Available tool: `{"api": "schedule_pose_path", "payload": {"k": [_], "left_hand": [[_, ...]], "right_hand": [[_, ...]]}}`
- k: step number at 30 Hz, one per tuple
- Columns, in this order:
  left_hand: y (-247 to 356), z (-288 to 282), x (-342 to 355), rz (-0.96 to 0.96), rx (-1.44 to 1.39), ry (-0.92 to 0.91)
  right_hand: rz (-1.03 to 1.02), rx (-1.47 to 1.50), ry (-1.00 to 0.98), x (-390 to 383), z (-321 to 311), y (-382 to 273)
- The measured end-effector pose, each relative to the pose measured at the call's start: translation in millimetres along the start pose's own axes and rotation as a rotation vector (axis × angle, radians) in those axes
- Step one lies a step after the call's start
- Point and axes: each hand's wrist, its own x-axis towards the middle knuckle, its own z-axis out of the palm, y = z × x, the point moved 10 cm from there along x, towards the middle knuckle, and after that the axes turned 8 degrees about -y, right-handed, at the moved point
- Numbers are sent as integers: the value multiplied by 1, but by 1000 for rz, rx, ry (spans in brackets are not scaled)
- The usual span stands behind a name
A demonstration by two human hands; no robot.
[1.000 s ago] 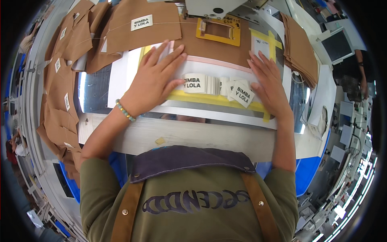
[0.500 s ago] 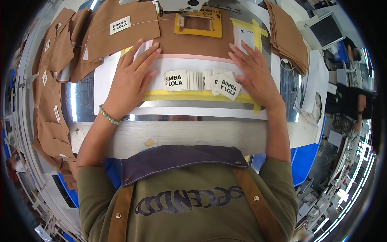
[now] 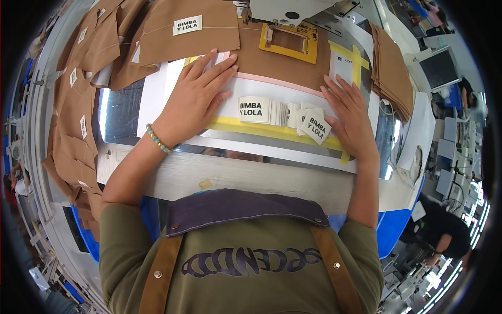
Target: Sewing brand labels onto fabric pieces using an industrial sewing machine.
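Currently resting left hand and right hand flat, extending fingers, grasping nothing, equally near the brown fabric panel lying just ahead between them, near edge crosswise, beneath a yellow frame.

Brown panel: flat, smooth, near edge running along pink strip on white template. Template flat, bordered with yellow tape, set back from near edge of worktop.

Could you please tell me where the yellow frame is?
In the head view, the yellow frame lies right of top centre, over the brown panel, near the machine head.
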Motion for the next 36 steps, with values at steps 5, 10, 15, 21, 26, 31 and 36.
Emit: {"api": "schedule_pose_path", "payload": {"k": [5,10,15,21,26,31,36], "left_hand": [[-8,-7,-1,-36,-69,31],[-8,-12,-3,-75,-45,118],[-7,2,-2,-98,71,-6],[-5,-2,-1,-56,62,37],[-6,3,0,-68,76,-12],[-5,1,1,-75,102,-6],[-6,0,0,-82,99,8]], "right_hand": [[10,75,55,-1,-3,2],[24,20,2,1,1,2],[7,-8,-12,3,0,0],[13,13,-12,0,-1,2],[3,14,18,-1,3,7],[-62,206,200,-7,-29,-1],[-153,177,215,-19,-51,-43]]}}
